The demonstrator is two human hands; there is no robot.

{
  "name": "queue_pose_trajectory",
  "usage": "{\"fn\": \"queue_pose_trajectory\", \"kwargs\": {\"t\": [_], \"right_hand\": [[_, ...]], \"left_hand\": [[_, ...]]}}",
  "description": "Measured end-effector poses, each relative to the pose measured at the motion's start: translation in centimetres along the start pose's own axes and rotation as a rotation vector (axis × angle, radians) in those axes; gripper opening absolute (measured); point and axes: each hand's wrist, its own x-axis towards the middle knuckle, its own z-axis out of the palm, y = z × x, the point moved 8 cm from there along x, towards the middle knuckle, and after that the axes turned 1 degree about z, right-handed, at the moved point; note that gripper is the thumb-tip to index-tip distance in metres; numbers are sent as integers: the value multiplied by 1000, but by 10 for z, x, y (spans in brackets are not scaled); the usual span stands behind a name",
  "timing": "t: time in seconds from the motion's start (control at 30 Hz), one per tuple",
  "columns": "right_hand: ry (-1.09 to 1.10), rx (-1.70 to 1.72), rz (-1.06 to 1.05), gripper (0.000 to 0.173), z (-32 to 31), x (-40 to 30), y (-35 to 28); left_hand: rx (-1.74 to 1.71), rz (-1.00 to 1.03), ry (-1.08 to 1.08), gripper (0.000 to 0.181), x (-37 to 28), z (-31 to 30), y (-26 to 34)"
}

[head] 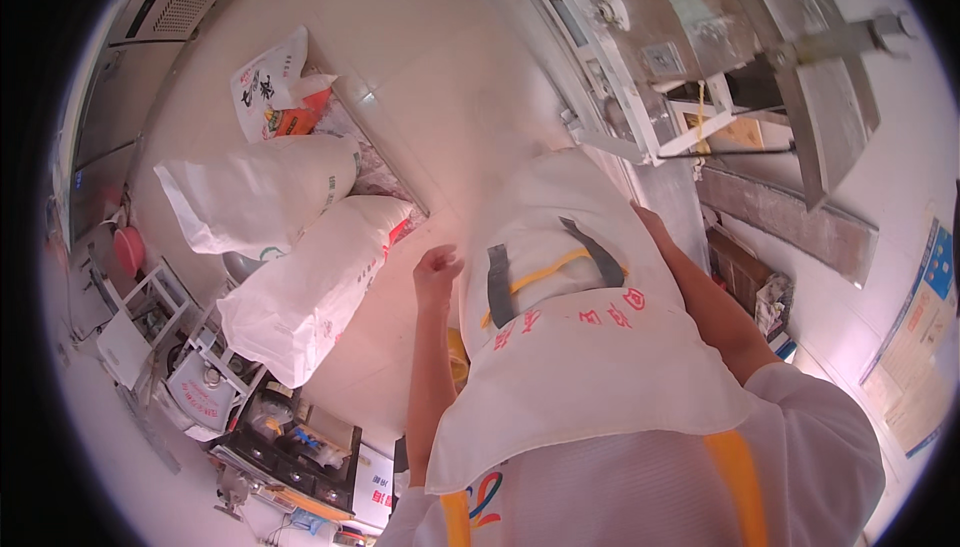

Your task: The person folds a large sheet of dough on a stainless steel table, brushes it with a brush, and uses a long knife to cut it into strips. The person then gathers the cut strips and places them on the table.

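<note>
My left hand (439,269) is raised beside my white apron (592,374), its fingers loosely curled; no object shows in it. Down the far side of the apron runs my right forearm (671,254); the apron's edge hides most of that hand, so its fingers and any hold are unseen. Red writing, a yellow band and dark grey strips (499,284) mark the apron. Left of my left hand, a large white woven sack (322,284) lies near a second white sack (262,190). Behind them is a printed white bag (266,85) with an orange-red part.
Metal machinery with a white frame (637,126) stands at upper right, near a wall. A metal cabinet (127,96) lines the left side. A pink basin (129,249), white stools (154,299) and a black gas stove (289,464) are at lower left.
</note>
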Motion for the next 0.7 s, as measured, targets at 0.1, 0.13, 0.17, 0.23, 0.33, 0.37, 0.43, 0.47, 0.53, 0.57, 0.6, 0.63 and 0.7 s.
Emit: {"fn": "queue_pose_trajectory", "kwargs": {"t": [0.1, 0.13, 0.17, 0.23, 0.33, 0.37, 0.43, 0.47, 0.53, 0.57, 0.6, 0.63, 0.7], "right_hand": [[-71, 159, 100, 61, 36, 30, -19], [-77, 129, 129, 59, 43, 39, -29], [-81, 109, 143, 57, 48, 53, -43], [-81, 91, 149, 54, 57, 84, -76], [-29, -384, -24, 53, 82, 172, -207], [47, -794, -142, 55, 95, 188, -249], [71, -837, -331, 54, 123, 220, -317], [123, -1093, -547, 50, 128, 250, -344], [30, -970, -640, 40, 171, 289, -420], [-149, -622, -477, 34, 196, 285, -455], [-155, -423, -311, 31, 225, 274, -489], [-152, -226, -142, 29, 252, 267, -525], [-197, -269, -172, 31, 295, 267, -606]], "left_hand": [[-4, -71, 75, 29, 6, -37, 23], [-83, -109, 112, 29, 4, -50, 22], [-158, -130, 142, 29, 12, -63, 20], [-212, -257, 243, 22, 21, -78, 38], [-319, -331, 378, 8, 27, -87, 66], [-327, -356, 400, 10, 24, -96, 65], [-266, -375, 388, 15, 35, -103, 59], [-279, -372, 373, 16, 48, -92, 66], [-282, -341, 375, 18, 88, -87, 94], [-286, -336, 394, 19, 102, -89, 107], [-294, -338, 416, 20, 117, -90, 119], [-303, -337, 429, 21, 137, -93, 136], [-311, -320, 428, 24, 180, -106, 169]]}}
